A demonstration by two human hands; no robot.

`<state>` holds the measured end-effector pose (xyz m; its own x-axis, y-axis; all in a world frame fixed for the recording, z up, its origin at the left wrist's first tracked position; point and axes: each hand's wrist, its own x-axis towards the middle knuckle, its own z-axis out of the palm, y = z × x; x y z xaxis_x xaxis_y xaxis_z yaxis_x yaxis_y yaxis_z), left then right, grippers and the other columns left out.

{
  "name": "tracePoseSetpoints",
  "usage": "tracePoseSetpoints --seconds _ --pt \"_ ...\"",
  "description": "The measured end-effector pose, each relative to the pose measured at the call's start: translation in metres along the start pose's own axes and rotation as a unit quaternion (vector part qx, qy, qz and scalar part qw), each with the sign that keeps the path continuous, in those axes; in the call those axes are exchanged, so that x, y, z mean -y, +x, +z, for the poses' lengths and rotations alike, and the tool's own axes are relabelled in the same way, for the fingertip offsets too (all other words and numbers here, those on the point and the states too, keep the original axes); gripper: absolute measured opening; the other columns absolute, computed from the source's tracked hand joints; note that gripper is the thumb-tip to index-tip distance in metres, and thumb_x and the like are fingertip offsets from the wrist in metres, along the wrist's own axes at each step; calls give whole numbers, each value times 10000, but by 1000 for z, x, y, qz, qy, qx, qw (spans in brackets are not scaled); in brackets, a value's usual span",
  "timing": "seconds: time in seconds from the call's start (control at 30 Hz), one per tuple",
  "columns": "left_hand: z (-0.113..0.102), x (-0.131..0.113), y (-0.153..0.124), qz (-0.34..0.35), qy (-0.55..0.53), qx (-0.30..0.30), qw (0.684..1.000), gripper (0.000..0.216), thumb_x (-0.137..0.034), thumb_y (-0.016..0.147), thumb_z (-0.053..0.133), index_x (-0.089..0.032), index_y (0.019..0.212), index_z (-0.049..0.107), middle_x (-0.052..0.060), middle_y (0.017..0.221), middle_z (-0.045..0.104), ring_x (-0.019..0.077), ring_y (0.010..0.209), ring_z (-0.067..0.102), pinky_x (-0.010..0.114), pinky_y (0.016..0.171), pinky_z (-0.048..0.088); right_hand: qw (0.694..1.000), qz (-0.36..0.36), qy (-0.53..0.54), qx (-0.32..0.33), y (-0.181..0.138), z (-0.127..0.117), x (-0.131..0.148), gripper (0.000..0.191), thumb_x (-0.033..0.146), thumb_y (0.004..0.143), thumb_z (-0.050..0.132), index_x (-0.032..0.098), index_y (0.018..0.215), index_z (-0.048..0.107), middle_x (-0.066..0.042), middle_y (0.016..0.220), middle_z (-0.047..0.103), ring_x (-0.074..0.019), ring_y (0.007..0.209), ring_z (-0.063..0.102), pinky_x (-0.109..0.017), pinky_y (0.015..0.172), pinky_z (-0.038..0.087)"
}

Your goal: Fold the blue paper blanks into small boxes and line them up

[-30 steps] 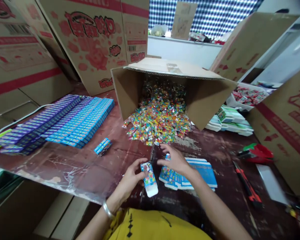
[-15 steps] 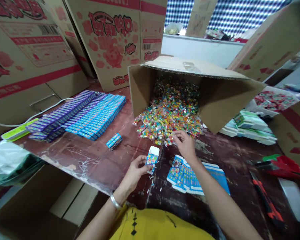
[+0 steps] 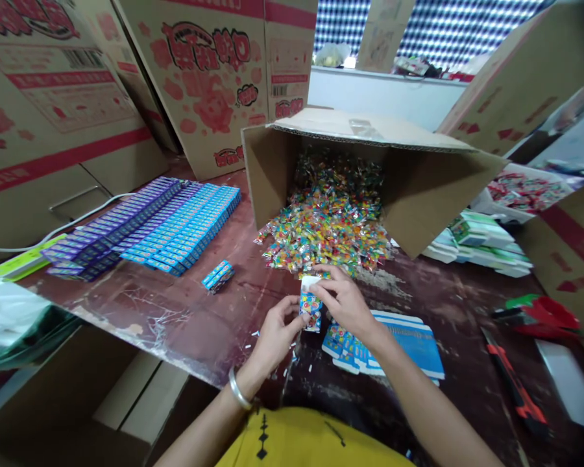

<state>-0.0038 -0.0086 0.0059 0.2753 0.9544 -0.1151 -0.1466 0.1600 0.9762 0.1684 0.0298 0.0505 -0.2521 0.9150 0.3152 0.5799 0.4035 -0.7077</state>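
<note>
In my left hand [image 3: 279, 331] a small blue printed cardboard box [image 3: 311, 311] stands nearly upright, pinched between thumb and fingers. Its white top flap faces up. My right hand [image 3: 345, 301] is at the top of this box, fingertips closed on the flap; whether a candy is between them is hidden. Just beyond lies a heap of small, clear-wrapped, colourful candies [image 3: 331, 233], spilling from a large carton [image 3: 413, 194] on its side. Under my right forearm a fanned stack of flat blue boxes [image 3: 409, 344] lies on the table.
Rows of filled-out blue boxes [image 3: 189, 224] and purple boxes [image 3: 126, 211] stand at left, with a small blue pair [image 3: 218, 275] apart. A red-and-black utility knife [image 3: 516, 386], red scissors [image 3: 547, 314] and green-white packs [image 3: 486, 237] lie right. Tall cartons [image 3: 214, 91] stand behind.
My right hand has come back from the candy heap to the top of the small box. My left hand has shifted slightly right with the box, now more upright.
</note>
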Motion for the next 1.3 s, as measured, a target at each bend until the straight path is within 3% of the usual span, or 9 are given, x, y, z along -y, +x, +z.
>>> tracePoseSetpoints --seconds 0.07,0.2,0.3,0.4,0.5,0.73,1.0,1.17,1.3 --pt "1 -5 -2 26 7 -36 999 402 -284 806 677 -173 1167 541 94 1105 668 209 983 639 330 877 499 998 16 63 21 -3 2 1 223 337 925 540 239 933 740 -69 1228 632 -242 1139 582 -394 978 435" --pt "6 -15 -7 60 15 -72 996 560 -275 808 674 -228 1311 433 86 1158 638 209 1004 638 339 874 515 969 107 223 -16 -17 12 -2 333 381 887 592 228 1180 631 -65 1039 705 -216 930 674 -347 825 530" --pt "9 -17 -9 64 12 -43 997 446 -273 813 660 -210 1228 509 78 1134 644 199 974 634 312 847 512 956 124 263 -47 -29 21 -6 273 377 850 632 206 1061 663 -54 963 712 -207 866 674 -323 778 532" --pt "11 -13 -8 58 24 -20 998 368 -281 805 670 -193 1144 557 66 1117 635 174 916 619 273 800 501 970 114 205 -61 -37 24 -9 183 370 858 617 198 882 673 -21 813 682 -164 716 627 -281 686 502" --pt "11 -7 -7 42 15 1 999 349 -284 797 682 -183 1112 571 71 1132 615 176 924 610 276 806 496 976 104 180 -66 -41 26 -10 180 342 870 599 193 782 649 -25 836 671 -166 765 622 -282 731 490" --pt "12 7 -7 10 -71 -20 997 456 -229 725 753 -199 1071 458 47 1008 633 178 936 617 270 785 484 948 150 241 -146 -48 38 -9 230 337 807 679 211 958 559 -17 820 685 -183 808 654 -320 794 502" --pt "7 5 -14 27 55 -28 998 400 -222 758 709 -193 1086 481 66 1049 612 197 1008 612 295 828 492 935 201 290 -28 -45 30 -21 260 416 714 755 190 774 640 -4 747 672 -152 690 608 -270 659 492" --pt "8 1 -17 36 63 7 997 437 -196 782 679 -195 1171 481 79 1095 618 207 1043 611 329 882 498 923 227 309 -23 -39 27 -26 288 433 706 755 176 660 634 21 602 611 -123 565 539 -244 553 428" --pt "6 1 -19 48 79 17 996 521 -185 797 656 -206 1292 495 79 1105 631 206 1019 610 322 857 505 953 191 233 -35 -43 28 -20 289 424 773 700 173 647 634 11 614 601 -129 589 542 -255 583 438"
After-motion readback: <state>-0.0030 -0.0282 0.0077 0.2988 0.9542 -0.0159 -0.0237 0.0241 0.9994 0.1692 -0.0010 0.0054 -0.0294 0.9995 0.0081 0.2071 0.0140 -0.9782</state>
